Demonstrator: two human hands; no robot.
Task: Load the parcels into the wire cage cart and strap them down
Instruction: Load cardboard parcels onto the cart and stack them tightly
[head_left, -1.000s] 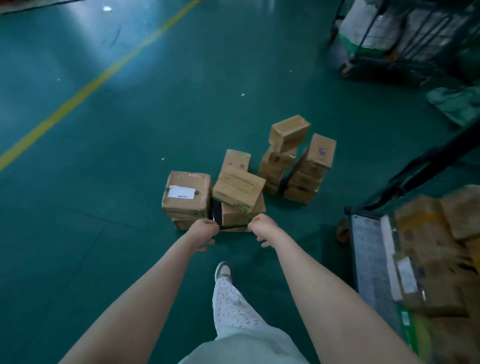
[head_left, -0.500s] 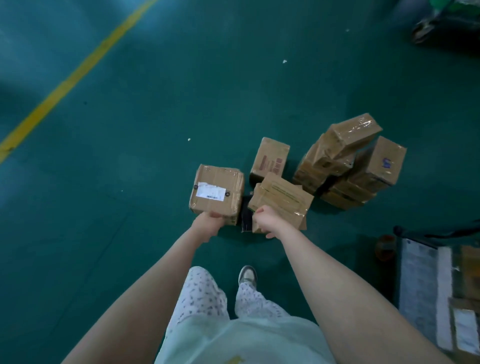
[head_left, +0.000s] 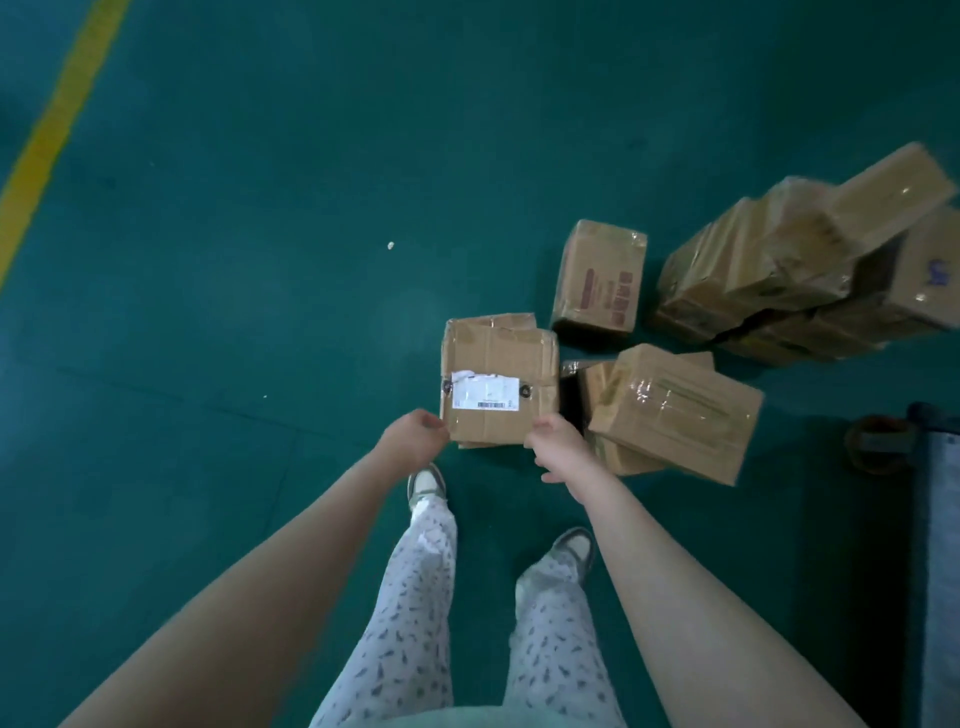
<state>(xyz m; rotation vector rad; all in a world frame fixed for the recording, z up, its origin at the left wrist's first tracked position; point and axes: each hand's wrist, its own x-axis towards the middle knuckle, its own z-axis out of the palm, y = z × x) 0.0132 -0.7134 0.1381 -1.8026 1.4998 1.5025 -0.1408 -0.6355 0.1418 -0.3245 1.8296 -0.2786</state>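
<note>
**Both hands on a labelled parcel on the warehouse floor**

A labelled parcel, white barcode sticker facing up, sits on top of another box on the green floor, directly ahead of the person's shoes. The left hand curls its fingers around the parcel's near left corner. The right hand lays its thumb on the near right corner; its other fingers are blurred below the edge, so whether they close on the box cannot be told. Just right of the labelled parcel a taped parcel lies tilted over more boxes. Beyond its far right corner stands a red-printed parcel, and farther right a stack of parcels. Well to its right, the cart edge and a wheel show. Far to its left runs a yellow line.
</note>
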